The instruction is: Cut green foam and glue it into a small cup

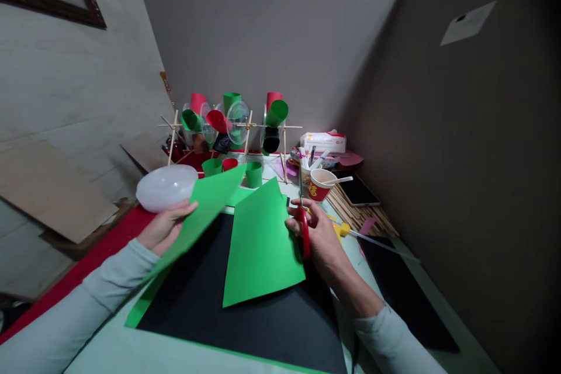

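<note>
My left hand (165, 225) holds up a cut piece of green paper (199, 216), thumb on top and fingers hidden under it. My right hand (319, 235) grips red-handled scissors (303, 228), blades pointing away from me. A second green paper piece (260, 248) lies flat just left of the scissors, on a black sheet (245, 321) that covers a larger green sheet (138, 311).
Behind stands a stick frame with red, green and clear cups (230, 120), and small green and red cups (253, 174) below. A white bowl (165, 187) sits at left. A paper cup with a spoon (319, 184), tissue pack (324, 141), phone (357, 190), sticks (363, 216) are at right.
</note>
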Demonstrator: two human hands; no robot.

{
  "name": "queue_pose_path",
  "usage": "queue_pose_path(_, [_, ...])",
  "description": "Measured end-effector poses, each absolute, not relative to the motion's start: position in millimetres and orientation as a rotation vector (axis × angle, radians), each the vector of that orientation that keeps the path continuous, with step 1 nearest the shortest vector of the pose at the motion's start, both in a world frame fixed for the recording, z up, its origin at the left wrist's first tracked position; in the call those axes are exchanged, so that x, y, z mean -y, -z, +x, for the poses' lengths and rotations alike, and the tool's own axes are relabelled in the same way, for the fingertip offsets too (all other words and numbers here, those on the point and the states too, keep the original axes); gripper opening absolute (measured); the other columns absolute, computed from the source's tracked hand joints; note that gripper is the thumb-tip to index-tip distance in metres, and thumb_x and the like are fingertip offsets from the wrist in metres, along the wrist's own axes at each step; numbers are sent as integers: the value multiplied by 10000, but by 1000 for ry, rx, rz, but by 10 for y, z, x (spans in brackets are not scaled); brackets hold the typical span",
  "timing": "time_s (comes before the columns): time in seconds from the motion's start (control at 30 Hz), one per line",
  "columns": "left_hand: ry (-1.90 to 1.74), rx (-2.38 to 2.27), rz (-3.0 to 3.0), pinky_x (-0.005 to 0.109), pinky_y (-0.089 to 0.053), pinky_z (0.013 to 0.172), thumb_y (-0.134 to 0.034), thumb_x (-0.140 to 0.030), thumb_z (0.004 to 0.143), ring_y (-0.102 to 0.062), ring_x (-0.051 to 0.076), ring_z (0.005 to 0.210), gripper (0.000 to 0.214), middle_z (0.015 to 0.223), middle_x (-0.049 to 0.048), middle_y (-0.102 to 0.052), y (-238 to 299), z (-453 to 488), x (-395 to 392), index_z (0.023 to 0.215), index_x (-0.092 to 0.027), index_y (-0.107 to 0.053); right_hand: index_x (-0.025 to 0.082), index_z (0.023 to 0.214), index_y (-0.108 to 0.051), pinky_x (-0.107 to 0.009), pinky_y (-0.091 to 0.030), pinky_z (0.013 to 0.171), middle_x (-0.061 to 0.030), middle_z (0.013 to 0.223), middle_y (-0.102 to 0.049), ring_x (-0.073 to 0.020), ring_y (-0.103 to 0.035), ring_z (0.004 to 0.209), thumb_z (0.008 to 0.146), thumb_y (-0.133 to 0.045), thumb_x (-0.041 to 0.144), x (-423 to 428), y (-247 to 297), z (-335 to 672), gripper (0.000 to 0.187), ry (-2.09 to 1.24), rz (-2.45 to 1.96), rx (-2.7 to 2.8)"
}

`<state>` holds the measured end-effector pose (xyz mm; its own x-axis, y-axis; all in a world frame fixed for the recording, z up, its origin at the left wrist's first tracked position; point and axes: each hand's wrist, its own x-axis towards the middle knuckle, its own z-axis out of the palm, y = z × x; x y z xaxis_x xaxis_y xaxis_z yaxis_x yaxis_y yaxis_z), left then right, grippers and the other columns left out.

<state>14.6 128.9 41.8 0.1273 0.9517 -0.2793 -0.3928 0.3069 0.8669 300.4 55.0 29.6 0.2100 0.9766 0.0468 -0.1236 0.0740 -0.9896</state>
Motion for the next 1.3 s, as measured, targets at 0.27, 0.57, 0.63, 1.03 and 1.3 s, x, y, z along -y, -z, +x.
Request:
queue_pose_path(0.27, [-1073, -1014, 679, 320, -650, 676, -739, -71, 734, -766, 248, 784, 391, 983, 125, -789, -286, 418, -1032, 1119, -107, -681, 245, 1130, -575, -246, -447, 672, -10, 1014, -627, -134, -588, 784, 605, -878, 394, -500, -186, 2902, 624, -1271, -1007, 833])
queue_pose_path(0.57, [-1023, -1077, 704, 315, -632, 606, -773, -97, 731, -738, 214, 661, 365, 866, 68, -765, -272, 431, -1003, 1066, -176, -651, 199, 1083, -538, -194, -349, 564, 62, 787, -562, -69, -448, 612, 595, -898, 312, -436, -202, 2774, 616, -1366, -1089, 944])
queue_pose_path(0.63, [-1022, -1079, 741, 301, -620, 579, -778, -94, 728, -727, 206, 634, 409, 844, 52, -757, -280, 430, -994, 1099, -191, -637, 196, 1063, -530, -194, -325, 545, 80, 742, -518, -63, -405, 584, 617, -884, 332, -427, -198, 2740, 585, -1384, -1103, 1011])
queue_pose_path(1.03, [-1080, -1153, 766, 247, -597, 649, -745, -161, 790, -736, 188, 722, 737, 838, 6, -727, -287, 442, -940, 1462, -289, -469, 217, 1099, -555, -270, -315, 622, 57, 702, -508, -144, -418, 637, 872, -608, 252, -315, -174, 2693, 236, -1013, -1277, 1487])
queue_pose_path(1.3, [-1098, -990, 794, 271, -602, 795, -849, -157, 651, -727, 258, 1018, 881, 1148, 93, -752, -250, 478, -955, 1447, -209, -474, 227, 1160, -498, -265, -342, 613, 64, 699, -508, -152, -436, 633, 827, -624, 230, -418, -127, 2730, 355, -950, -1326, 1549])
